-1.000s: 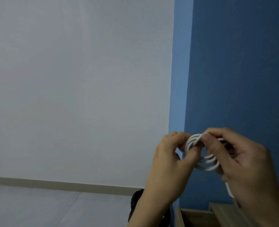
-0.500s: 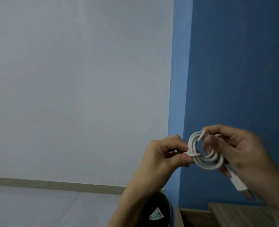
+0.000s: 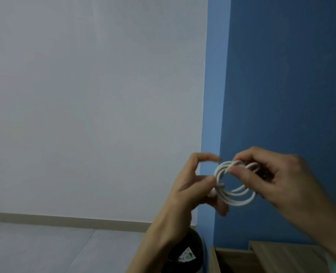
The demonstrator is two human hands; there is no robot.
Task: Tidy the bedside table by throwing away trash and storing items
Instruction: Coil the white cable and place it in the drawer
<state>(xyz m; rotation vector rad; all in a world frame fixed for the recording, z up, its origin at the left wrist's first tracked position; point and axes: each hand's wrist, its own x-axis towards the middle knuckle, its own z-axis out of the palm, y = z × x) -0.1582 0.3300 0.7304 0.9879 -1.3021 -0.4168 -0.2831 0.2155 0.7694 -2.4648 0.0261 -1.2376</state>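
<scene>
Head view: left hand (image 3: pixel 190 192), right hand (image 3: pixel 281 180), both tight on white cable (image 3: pixel 240 202) above black bin (image 3: pixel 190 245), table (image 3: pixel 281 257).

You have two hands raised, the left hand (image 3: pixel 190 194) and the right hand (image 3: pixel 279 180), with one cable (image 3: pixel 239 202), one bin (image 3: pixel 194 243) and one table (image 3: pixel 281 257) in view

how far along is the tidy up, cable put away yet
Done: the white cable is wound into a coil of several loops, and a shiny wrapper lies in the black bin. In hand: the right hand pinches the coil's top while the left hand holds its left side. Left: the coil is not stored yet; the wooden furniture barely shows.
</scene>
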